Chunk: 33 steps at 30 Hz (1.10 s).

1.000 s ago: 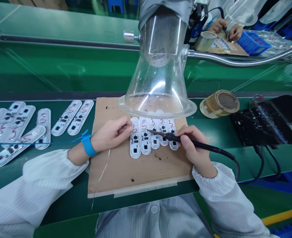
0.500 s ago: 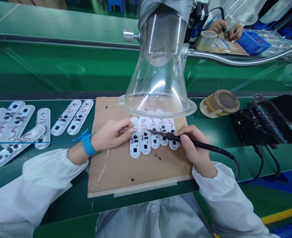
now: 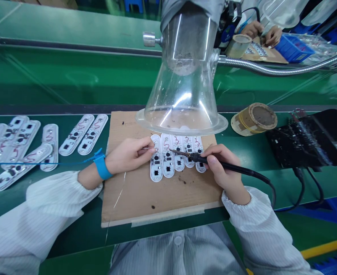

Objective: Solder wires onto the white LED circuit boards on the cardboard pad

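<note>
Several white rounded circuit boards with black chips and red wires lie side by side on a brown cardboard sheet. My right hand grips a black soldering iron like a pen. Its tip points left, at the second board from the left; whether it touches is too small to tell. My left hand, with a blue wrist strap, pinches thin solder wire beside the leftmost board. The wire's end reaches towards the iron's tip, and its tail trails down over the cardboard.
A clear fume hood hangs over the boards' far ends. More boards lie at the left, some overlapping. At the right stand a round tape-wrapped tin and a black box with cables. Another person's hands work beyond the divider.
</note>
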Available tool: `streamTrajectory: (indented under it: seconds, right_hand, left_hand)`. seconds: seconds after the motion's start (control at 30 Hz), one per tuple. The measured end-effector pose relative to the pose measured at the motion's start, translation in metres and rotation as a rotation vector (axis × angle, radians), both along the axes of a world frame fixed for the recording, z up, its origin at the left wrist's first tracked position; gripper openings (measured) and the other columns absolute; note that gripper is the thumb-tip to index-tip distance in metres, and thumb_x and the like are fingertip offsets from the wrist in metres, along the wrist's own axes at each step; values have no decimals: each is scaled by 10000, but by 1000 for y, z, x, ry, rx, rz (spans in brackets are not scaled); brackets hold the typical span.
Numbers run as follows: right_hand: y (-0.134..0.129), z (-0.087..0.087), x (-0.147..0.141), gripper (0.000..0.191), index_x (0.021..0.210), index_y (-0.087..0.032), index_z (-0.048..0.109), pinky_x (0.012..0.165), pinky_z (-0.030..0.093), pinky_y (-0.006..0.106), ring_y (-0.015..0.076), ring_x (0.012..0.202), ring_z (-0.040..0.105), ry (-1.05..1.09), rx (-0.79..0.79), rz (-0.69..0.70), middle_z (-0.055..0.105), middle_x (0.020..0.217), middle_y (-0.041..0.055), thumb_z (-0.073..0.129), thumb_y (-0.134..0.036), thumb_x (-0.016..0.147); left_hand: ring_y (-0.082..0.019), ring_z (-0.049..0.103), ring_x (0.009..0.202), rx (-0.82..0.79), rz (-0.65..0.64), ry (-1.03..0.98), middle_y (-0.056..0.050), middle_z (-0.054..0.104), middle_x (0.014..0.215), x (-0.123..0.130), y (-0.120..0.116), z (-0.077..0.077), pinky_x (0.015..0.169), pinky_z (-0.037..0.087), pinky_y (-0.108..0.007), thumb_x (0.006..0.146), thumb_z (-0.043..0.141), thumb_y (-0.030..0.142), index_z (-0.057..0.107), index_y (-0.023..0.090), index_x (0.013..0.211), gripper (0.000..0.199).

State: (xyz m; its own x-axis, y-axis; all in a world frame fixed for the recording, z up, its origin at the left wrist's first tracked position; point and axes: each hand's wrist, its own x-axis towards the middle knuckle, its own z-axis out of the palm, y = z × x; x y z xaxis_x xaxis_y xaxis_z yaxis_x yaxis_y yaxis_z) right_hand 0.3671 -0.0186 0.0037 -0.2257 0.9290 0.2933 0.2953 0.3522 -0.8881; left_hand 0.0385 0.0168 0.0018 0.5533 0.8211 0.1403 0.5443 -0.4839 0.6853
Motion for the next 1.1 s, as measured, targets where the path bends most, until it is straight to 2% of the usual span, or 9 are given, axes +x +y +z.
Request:
streamTrajectory:
  seconds: [0.37, 0.57, 1.1]
  right_hand:
    - [2, 3, -3, 262, 979, -247, 738, 552, 512, 300, 149, 604, 634, -45, 11, 14, 734, 843, 25, 666, -477, 1083]
    - [2, 4, -2, 216, 992, -253, 737, 528, 509, 269, 133, 577, 633, -22, 7, 45, 714, 794, 6, 667, -432, 1091]
    - [2, 2, -2, 169, 1029, -257, 741, 563, 499, 248, 117, 617, 637, -19, 6, 50, 718, 836, 1, 664, -389, 1101]
  left_hand:
    - [-118, 441, 514, -8, 11, 21, 64, 475, 595, -1, 1, -1, 543, 305, -245, 1034, 532, 339, 515, 225, 811, 251]
    - [-120, 461, 519, 3, 7, 20, 62, 496, 607, 0, 1, -2, 542, 317, -247, 1039, 538, 341, 558, 220, 839, 235]
    - [-111, 449, 504, 14, -8, 19, 68, 491, 603, -1, 1, -2, 524, 305, -241, 1052, 546, 335, 573, 212, 847, 240]
